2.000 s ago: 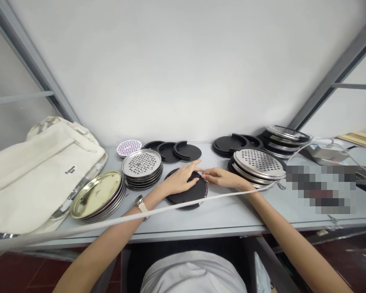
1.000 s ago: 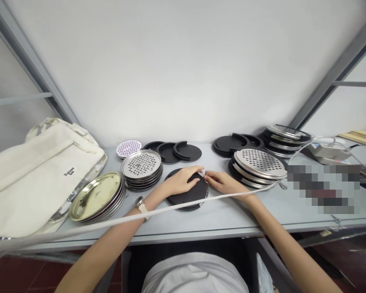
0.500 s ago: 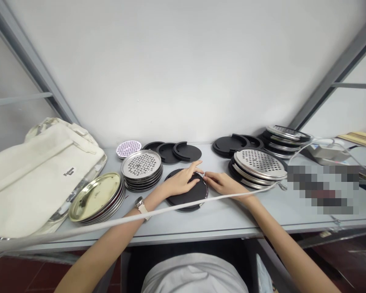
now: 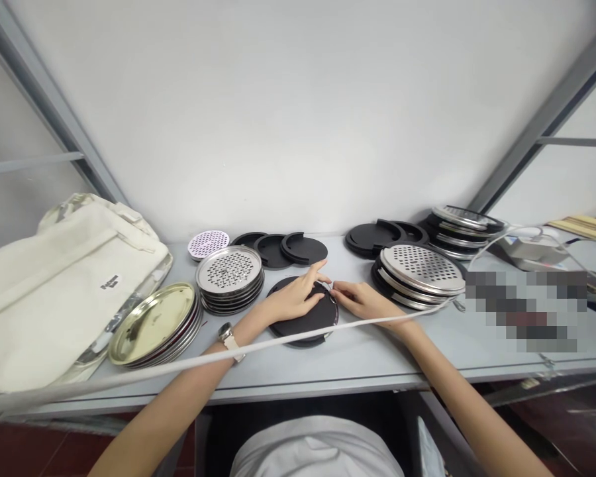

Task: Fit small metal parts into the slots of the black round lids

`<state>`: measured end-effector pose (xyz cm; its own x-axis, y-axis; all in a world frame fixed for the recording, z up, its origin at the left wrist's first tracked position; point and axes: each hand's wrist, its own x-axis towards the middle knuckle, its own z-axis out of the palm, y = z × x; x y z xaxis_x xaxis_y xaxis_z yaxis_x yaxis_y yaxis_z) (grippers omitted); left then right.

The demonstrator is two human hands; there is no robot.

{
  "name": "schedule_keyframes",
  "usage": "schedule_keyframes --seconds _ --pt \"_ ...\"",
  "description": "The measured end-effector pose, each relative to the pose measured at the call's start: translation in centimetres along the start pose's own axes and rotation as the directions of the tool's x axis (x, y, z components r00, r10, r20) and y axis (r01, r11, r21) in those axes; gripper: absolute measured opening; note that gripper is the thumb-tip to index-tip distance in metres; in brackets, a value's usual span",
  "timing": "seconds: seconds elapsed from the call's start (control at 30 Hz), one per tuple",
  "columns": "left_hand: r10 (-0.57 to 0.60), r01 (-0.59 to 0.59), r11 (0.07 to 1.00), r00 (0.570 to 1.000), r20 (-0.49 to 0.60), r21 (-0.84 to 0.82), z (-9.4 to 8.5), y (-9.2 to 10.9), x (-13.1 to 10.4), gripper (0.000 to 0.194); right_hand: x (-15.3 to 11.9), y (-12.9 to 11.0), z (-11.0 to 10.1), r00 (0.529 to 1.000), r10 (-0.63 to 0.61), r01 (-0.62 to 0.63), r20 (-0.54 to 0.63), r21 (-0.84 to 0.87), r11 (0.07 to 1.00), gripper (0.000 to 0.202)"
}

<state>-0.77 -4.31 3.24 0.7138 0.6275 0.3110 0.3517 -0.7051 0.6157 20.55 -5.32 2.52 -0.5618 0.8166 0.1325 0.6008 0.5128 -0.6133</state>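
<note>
A round black disc lies flat on the table in the middle, with a thin shiny line along its right rim. My left hand, a watch at its wrist, rests over the upper part of the disc. Its fingers are stretched and apart, the thumb pointing across the disc. Against the upper right rim, the fingers of my right hand are pinched together. Whatever is between those fingertips is too small to make out. The disc's upper middle is hidden under my left hand.
Stacked perforated metal plates stand left and right of my hands. Gold-coloured plates and a cream bag lie farther left. Black discs sit by the wall. A white cable crosses the foreground.
Both hands stay at the disc's upper right rim with almost the same grip. The whole view has shifted very slightly.
</note>
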Motion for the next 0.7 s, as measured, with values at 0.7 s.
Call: schedule_keyframes --seconds 0.7 --pt "0.009 -0.009 1.000 1.000 -0.023 -0.029 0.37 -0.61 0.30 0.067 0.03 0.24 0.03 1.000 0.019 -0.019 0.002 0.017 1.000 0.039"
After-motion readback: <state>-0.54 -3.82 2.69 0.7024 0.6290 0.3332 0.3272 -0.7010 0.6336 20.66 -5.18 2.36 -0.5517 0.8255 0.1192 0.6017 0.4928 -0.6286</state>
